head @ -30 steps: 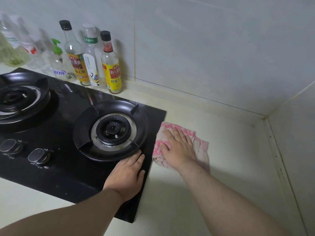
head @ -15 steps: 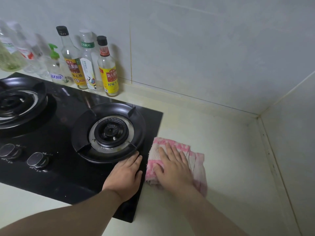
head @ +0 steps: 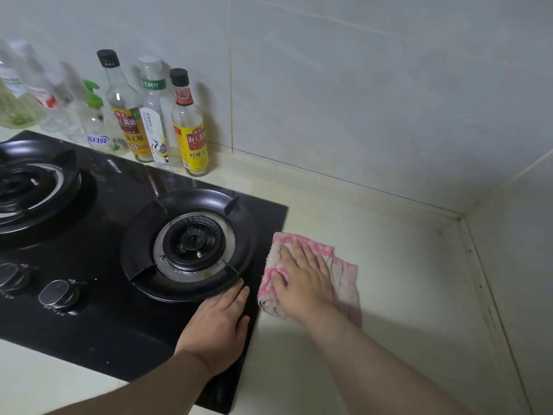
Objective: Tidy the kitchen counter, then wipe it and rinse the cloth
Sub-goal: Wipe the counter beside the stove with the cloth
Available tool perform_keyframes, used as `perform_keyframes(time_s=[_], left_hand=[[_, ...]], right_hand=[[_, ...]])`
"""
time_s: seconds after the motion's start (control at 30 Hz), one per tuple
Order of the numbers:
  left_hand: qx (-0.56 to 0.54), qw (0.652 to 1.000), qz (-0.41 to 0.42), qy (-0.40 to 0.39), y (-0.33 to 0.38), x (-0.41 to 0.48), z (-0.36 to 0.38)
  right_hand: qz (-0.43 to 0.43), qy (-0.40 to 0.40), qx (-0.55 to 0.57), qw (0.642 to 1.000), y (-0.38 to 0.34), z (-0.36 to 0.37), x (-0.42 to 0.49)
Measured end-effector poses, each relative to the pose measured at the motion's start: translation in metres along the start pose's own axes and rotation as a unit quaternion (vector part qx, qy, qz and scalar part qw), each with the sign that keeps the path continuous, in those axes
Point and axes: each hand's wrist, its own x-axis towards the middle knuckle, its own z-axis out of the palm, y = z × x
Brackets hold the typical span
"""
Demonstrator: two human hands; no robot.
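**Cloth hard against the hob edge, and only a flat palm on it**

From where I stand, the right hand (head: 302, 283) lies flat on the folded pink-and-white terry cloth (head: 344, 274), fingers straight and slightly spread, pressing down rather than gripping. The cloth sits on the cream kitchen counter (head: 419, 295), its left edge right up against the side of the black glass gas hob (head: 89, 330). The left hand (head: 218, 327) holds nothing. It rests palm down on the hob's front right corner, fingertips at the rim of the round black pan support (head: 140, 235).

The first worry, to my eye, is that edge. A stroke towards the hob could catch the cloth's loose folds on the glass lip, bunch them up, or push dirty water into the joint under the hob. With nothing curled round the cloth, it could also slide out from under the palm.

A long push towards the wall brings the arm near the tall clear sauce bottle with a yellow label (head: 191, 139), the end one of the row standing close together; one knock could topple several.

The left hand bears on glass near a burner. Whether that burner is warm, I cannot tell.

The dark specks along the corner seam (head: 478, 280) may well be missed by a flat, wide wipe.
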Motion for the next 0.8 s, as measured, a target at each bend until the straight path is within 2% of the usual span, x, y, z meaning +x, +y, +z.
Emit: perform_keyframes(time_s=[0.33,0.57,0.8], left_hand=[[-0.016,0.999,0.026,0.039,0.001,0.002,-0.001],[0.006,1.0,0.001,0.01,0.0,0.0,0.0],[0.003,1.0,0.013,-0.004,0.002,-0.004,-0.006]], right_hand=[[0.014,-0.01,-0.033,0.999,0.014,-0.011,0.055],[0.012,0.011,-0.043,0.999,0.013,-0.01,0.054],[0.012,0.029,-0.047,0.998,0.014,-0.01,0.054]])
